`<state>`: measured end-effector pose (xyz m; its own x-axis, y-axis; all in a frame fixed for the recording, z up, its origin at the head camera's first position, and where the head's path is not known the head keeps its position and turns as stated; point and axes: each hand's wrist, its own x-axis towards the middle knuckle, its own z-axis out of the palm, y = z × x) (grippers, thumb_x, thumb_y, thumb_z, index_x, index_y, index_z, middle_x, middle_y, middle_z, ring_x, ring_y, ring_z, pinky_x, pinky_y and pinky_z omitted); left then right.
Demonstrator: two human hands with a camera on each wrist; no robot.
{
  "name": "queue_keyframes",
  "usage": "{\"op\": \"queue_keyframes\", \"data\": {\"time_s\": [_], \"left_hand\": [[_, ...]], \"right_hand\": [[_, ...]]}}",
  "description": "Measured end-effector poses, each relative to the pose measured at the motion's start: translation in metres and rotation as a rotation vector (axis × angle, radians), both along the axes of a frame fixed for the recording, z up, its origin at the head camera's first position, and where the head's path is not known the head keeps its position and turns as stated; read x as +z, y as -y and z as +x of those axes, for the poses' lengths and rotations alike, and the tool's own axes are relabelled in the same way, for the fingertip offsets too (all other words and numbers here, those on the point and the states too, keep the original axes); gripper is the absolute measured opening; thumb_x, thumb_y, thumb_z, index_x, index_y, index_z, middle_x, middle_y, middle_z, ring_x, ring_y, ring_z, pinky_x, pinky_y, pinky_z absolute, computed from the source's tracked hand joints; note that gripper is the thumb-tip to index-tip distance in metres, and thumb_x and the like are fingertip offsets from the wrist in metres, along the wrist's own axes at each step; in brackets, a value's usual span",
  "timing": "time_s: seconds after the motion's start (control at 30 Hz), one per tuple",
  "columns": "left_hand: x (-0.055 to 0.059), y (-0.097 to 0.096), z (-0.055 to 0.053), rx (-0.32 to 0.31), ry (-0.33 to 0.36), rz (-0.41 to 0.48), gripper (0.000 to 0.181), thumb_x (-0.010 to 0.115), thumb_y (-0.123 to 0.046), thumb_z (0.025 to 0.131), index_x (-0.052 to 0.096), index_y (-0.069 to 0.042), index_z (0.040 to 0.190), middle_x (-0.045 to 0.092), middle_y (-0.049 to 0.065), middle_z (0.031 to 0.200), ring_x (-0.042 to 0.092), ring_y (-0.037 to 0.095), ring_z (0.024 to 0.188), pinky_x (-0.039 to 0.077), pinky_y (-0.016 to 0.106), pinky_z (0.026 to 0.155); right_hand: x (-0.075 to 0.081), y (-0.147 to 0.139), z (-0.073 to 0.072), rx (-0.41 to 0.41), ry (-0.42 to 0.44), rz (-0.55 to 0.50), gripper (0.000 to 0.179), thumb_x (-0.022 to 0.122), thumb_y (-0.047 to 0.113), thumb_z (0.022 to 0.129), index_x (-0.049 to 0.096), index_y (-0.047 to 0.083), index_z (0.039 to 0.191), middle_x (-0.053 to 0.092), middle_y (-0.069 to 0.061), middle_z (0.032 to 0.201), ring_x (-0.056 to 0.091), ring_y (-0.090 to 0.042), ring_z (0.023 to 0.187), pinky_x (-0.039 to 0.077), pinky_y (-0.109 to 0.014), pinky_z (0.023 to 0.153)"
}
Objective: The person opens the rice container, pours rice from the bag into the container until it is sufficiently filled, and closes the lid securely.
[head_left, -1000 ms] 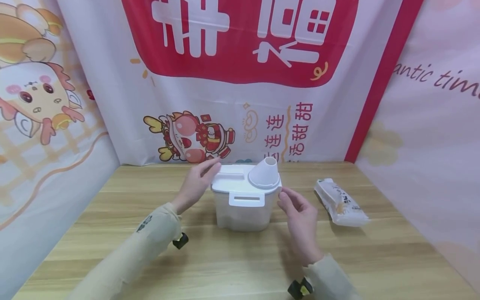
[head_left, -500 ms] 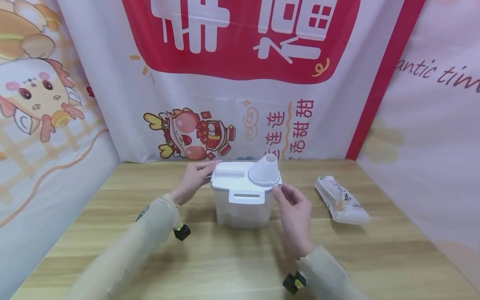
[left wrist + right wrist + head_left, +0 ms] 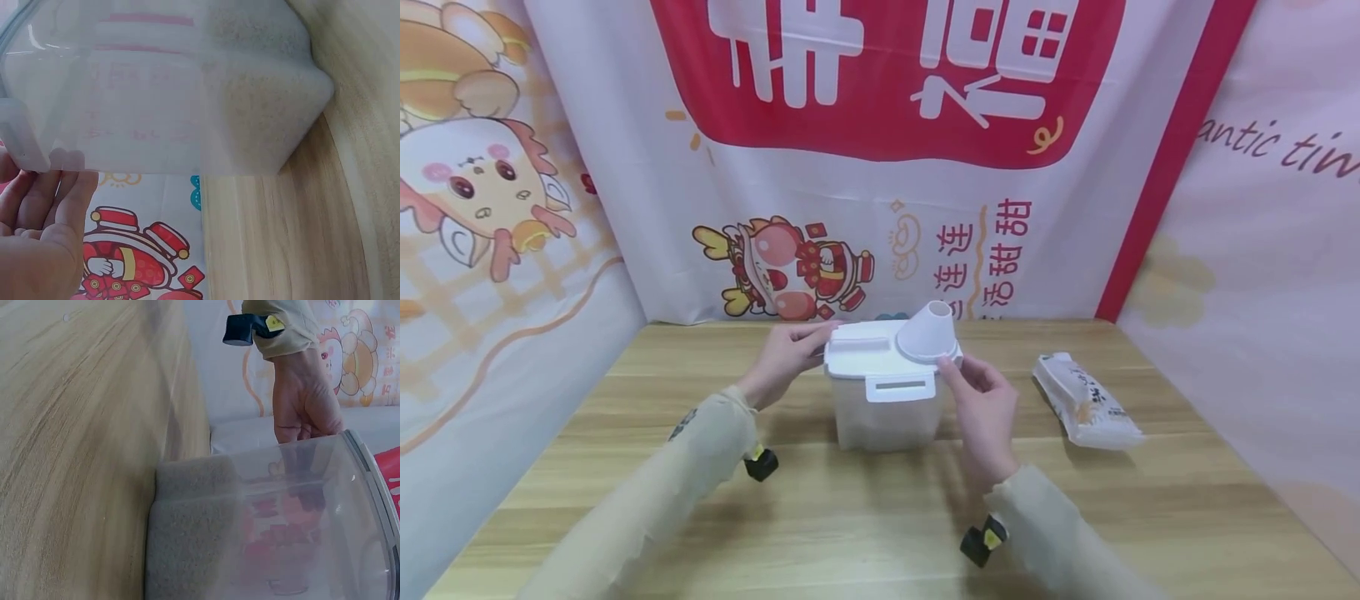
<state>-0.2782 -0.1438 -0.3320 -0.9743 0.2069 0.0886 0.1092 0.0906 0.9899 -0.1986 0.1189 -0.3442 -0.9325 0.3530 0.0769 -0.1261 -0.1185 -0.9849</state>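
A translucent storage container [image 3: 887, 421] stands upright on the table, and pale grains fill its lower part in both wrist views. Its white lid [image 3: 861, 357] carries a cone-shaped spout [image 3: 928, 333] on the right and a slotted clip [image 3: 901, 387] at the front. My left hand [image 3: 781, 362] holds the lid's left end; its fingers [image 3: 75, 203] bend against the container wall near a white clip in the left wrist view. My right hand [image 3: 988, 417] grips the lid's right corner, its thumb beside the spout's base. Its other fingertips are partly hidden behind the corner.
A white printed packet [image 3: 1088, 402] lies on the wooden table [image 3: 865, 525] to the right of the container. Printed cloth [image 3: 880, 192] hangs behind the table and along both sides.
My right hand has moved inward and up, from beside the container onto the lid's corner. The left hand has dropped slightly against the lid's left end. The container has turned a little.
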Motion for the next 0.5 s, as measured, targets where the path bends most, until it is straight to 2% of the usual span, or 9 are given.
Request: {"op": "queue_keyframes", "data": {"time_s": [0.13,0.27,0.4,0.5], "left_hand": [[-0.002,-0.001,0.007,0.027,0.007,0.049,0.043,0.066,-0.032,0.096,0.064,-0.005,0.129,0.063,0.007,0.129,0.060,0.024,0.116,0.053,0.032,0.091],[-0.004,-0.004,0.017,0.086,0.002,0.074,0.044,0.070,-0.033,0.093,0.066,-0.006,0.126,0.066,0.009,0.124,0.063,0.022,0.112,0.054,0.031,0.089],[-0.006,-0.006,0.029,0.143,-0.009,0.071,0.046,0.071,-0.036,0.092,0.066,-0.007,0.126,0.066,0.007,0.124,0.064,0.019,0.110,0.054,0.029,0.088],[-0.007,-0.009,0.037,0.178,-0.012,0.090,0.046,0.070,-0.036,0.092,0.066,-0.007,0.127,0.066,0.006,0.124,0.064,0.018,0.110,0.054,0.027,0.088]], "right_hand": [[0.001,-0.003,-0.010,0.025,0.055,-0.029,0.048,0.080,0.035,0.084,0.065,0.011,0.123,0.062,-0.003,0.118,0.057,-0.018,0.109,0.048,-0.031,0.095],[-0.001,-0.009,-0.022,0.074,0.081,-0.051,0.051,0.080,0.037,0.084,0.064,0.013,0.126,0.060,-0.002,0.123,0.054,-0.019,0.114,0.045,-0.035,0.100],[-0.002,-0.013,-0.032,0.137,0.071,-0.074,0.052,0.078,0.034,0.086,0.061,0.013,0.130,0.058,-0.003,0.129,0.053,-0.019,0.118,0.044,-0.034,0.101],[-0.002,-0.013,-0.040,0.173,0.067,-0.126,0.050,0.076,0.030,0.088,0.060,0.010,0.132,0.059,-0.005,0.131,0.054,-0.018,0.119,0.046,-0.030,0.100]]}}
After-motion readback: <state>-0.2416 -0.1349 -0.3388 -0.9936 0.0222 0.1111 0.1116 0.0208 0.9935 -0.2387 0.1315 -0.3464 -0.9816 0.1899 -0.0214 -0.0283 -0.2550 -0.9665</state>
